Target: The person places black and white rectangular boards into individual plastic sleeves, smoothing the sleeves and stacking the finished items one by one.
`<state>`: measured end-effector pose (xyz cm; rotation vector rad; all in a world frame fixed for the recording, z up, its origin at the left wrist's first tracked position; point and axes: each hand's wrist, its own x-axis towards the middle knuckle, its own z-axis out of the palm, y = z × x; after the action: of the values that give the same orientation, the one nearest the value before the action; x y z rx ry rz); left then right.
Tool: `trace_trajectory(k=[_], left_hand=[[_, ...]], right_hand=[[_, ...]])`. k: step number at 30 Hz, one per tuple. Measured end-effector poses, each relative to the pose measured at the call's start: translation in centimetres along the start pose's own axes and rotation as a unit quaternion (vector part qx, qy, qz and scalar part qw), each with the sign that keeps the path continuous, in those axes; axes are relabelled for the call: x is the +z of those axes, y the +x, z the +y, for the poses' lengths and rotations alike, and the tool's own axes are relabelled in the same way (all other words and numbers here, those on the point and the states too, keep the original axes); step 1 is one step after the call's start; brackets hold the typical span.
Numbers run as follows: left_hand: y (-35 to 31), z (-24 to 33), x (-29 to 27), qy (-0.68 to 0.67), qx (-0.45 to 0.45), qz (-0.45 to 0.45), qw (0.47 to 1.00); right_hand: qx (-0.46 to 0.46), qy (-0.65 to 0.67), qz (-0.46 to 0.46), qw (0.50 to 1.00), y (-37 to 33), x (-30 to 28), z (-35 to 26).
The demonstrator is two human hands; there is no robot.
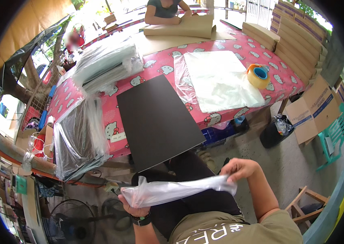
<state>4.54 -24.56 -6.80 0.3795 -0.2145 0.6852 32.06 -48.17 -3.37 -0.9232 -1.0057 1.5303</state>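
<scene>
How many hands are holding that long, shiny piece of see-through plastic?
2. The person's left hand holds the left end of the clear, crinkled plastic film; the person's right hand holds its right end.

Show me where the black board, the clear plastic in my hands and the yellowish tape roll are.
Black board (160, 122): head view, middle of its flat upper face.
Clear plastic (176, 192): head view, middle of its gathered length.
Yellowish tape roll (253, 80): head view, its wound tape.
</scene>
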Motion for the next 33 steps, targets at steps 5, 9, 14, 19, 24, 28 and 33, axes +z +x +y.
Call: trace_trajectory(k=[5, 9, 14, 19, 24, 28, 33], left_hand=[[-0.5, 3.0, -1.4, 0.295, -0.197, 0.059, 0.933], [1.8, 2.7, 0.0, 0.332, -0.023, 0.16, 0.929], [3.8, 0.4, -2.6, 0.718, 0.119, 0.274, 0.629], [3.6, -0.6, -4.2, 0.809, 0.179, 0.215, 0.517], [3.5, -0.6, -2.9, 0.829, 0.157, 0.195, 0.501], [3.4, -0.3, -1.0, 0.828, 0.187, 0.185, 0.496], [-1.0, 0.0, -1.6, 0.716, 0.057, 0.252, 0.649]], right_hand=[[-0.252, 0.301, 0.174, 0.903, 0.6, 0.2, 1.6], [-0.174, 0.189, 0.124, 0.958, 2.4, -0.1, 1.3], [-0.112, -0.189, 0.459, 0.861, 6.6, -0.2, 1.3], [-0.088, -0.184, 0.508, 0.837, 8.6, 0.0, 3.0], [-0.063, -0.285, 0.524, 0.8, 8.3, 0.4, 2.4], [-0.059, -0.422, 0.544, 0.723, 7.7, 1.0, 1.6], [-0.078, -0.396, 0.603, 0.688, 5.4, 2.5, 2.4]])
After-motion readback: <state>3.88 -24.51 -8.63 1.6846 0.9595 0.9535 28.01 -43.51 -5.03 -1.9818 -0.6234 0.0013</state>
